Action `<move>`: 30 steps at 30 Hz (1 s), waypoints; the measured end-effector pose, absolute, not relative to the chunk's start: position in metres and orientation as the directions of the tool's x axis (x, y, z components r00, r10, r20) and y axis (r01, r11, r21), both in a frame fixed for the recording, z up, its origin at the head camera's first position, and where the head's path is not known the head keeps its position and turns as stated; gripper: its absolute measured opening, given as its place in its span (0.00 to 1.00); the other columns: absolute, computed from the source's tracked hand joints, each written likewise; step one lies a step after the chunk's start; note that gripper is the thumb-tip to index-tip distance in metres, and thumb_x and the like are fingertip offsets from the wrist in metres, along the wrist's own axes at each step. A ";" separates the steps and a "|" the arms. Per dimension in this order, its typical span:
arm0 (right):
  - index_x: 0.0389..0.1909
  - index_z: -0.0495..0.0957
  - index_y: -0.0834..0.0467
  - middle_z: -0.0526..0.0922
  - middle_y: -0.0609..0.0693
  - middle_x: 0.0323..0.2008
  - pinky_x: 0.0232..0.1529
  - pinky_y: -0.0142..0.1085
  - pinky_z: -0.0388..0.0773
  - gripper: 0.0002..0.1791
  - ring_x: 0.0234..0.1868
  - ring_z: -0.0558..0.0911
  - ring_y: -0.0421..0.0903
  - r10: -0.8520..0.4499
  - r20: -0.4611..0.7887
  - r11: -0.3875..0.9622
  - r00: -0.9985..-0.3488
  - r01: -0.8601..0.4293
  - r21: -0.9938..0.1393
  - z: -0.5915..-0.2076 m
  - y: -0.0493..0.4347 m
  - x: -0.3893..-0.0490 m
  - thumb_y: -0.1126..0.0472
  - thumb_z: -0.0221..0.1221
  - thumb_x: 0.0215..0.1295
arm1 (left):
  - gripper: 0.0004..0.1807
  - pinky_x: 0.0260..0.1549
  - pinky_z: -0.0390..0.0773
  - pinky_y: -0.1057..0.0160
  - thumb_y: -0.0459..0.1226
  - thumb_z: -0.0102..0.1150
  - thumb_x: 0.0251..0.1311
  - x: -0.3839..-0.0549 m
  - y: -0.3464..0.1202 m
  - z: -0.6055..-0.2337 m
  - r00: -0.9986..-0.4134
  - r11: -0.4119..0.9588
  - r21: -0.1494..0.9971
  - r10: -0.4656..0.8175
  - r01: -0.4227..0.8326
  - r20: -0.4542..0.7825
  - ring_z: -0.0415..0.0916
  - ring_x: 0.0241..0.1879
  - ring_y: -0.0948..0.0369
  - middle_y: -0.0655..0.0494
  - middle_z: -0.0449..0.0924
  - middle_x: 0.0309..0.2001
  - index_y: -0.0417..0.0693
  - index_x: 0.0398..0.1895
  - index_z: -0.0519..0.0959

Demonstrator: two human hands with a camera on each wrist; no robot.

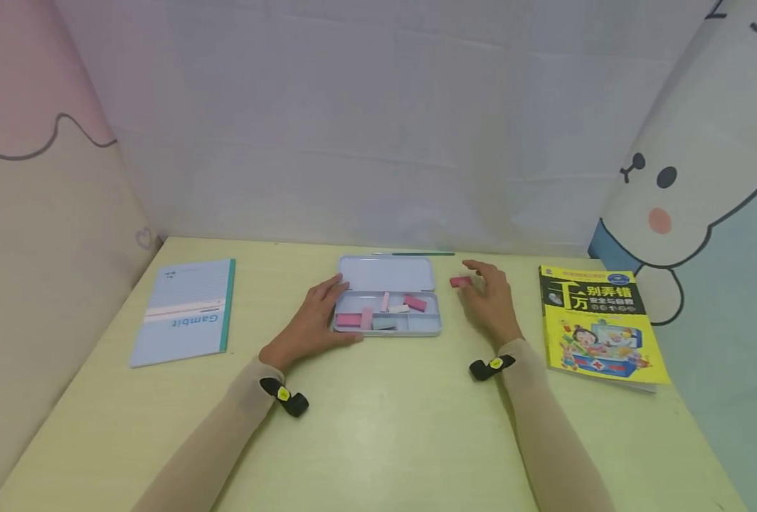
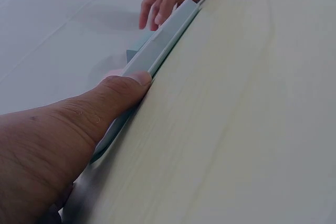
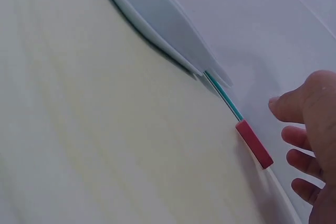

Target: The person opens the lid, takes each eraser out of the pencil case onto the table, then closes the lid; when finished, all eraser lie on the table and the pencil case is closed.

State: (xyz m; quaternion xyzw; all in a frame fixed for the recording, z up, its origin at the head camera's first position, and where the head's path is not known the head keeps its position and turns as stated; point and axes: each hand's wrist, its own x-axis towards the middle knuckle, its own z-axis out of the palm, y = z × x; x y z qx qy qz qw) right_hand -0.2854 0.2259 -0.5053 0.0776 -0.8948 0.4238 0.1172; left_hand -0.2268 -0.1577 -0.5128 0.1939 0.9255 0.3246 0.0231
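Closest in are two beige sleeves [image 1: 205, 448], a black band [image 1: 297, 405] at each cuff, reaching across the desk [image 1: 404, 441]. The left hand [image 1: 311, 318] rests against the left end of a pale case [image 1: 423, 333], fingers spread, the thumb along its near edge. In the case's near row lie a pink bar [image 1: 348, 320], a pale pink block [image 1: 367, 318] and a grey block [image 1: 384, 324]; the far row has a white block [image 1: 398, 308] and a dark pink block [image 1: 415, 304]. Level with these, a notebook [image 1: 183, 313] lies off to the left and a yellow book [image 1: 599, 331] to the right. The right hand [image 1: 490, 299] hovers right of the case, thumb and fingers apart — holding nothing — beside a red block [image 3: 254, 144] on the desk. Farther back, the case's lid [image 1: 386, 274] lies folded open; behind it runs a thin teal stick [image 1: 420, 254] — then a white backdrop [image 1: 378, 142]
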 end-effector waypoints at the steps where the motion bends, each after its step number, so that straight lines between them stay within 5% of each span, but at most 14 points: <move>1: 0.68 0.79 0.55 0.82 0.60 0.66 0.71 0.59 0.66 0.23 0.67 0.75 0.63 -0.041 0.293 0.621 -0.955 -0.254 -0.741 -0.504 0.224 -0.284 0.60 0.65 0.74 | 0.61 0.82 0.61 0.37 0.60 0.78 0.56 -0.227 -0.157 -0.513 -0.923 0.715 0.609 0.376 0.345 0.082 0.49 0.86 0.42 0.47 0.47 0.89 0.47 0.86 0.57; 10: 0.66 0.81 0.58 0.84 0.61 0.62 0.68 0.56 0.74 0.23 0.53 0.89 0.65 -0.138 0.407 0.563 -0.903 -0.410 -0.718 -0.496 0.200 -0.279 0.67 0.66 0.71 | 0.61 0.83 0.60 0.38 0.59 0.79 0.56 -0.227 -0.157 -0.512 -0.925 0.717 0.608 0.371 0.341 0.081 0.48 0.86 0.43 0.48 0.47 0.89 0.48 0.86 0.57; 14: 0.65 0.81 0.58 0.86 0.61 0.60 0.63 0.57 0.78 0.23 0.54 0.86 0.64 -0.183 0.388 0.563 -0.903 -0.420 -0.712 -0.492 0.194 -0.275 0.67 0.66 0.70 | 0.61 0.83 0.60 0.38 0.60 0.79 0.55 -0.228 -0.156 -0.512 -0.925 0.715 0.613 0.372 0.337 0.075 0.48 0.86 0.44 0.48 0.47 0.89 0.49 0.87 0.57; 21: 0.64 0.82 0.55 0.89 0.56 0.54 0.68 0.58 0.76 0.20 0.60 0.80 0.57 -0.309 0.242 0.629 -0.920 -0.388 -0.674 -0.482 0.188 -0.267 0.61 0.66 0.73 | 0.61 0.82 0.60 0.37 0.60 0.79 0.56 -0.228 -0.155 -0.512 -0.926 0.716 0.612 0.371 0.336 0.075 0.48 0.86 0.43 0.48 0.47 0.89 0.48 0.86 0.57; 30: 0.49 0.91 0.60 0.93 0.53 0.41 0.56 0.49 0.74 0.13 0.44 0.81 0.54 -0.395 0.194 0.758 -0.898 -0.438 -0.483 -0.467 0.171 -0.256 0.58 0.73 0.67 | 0.62 0.83 0.59 0.38 0.61 0.79 0.55 -0.228 -0.156 -0.513 -0.925 0.720 0.606 0.372 0.338 0.075 0.47 0.87 0.44 0.49 0.46 0.89 0.49 0.87 0.56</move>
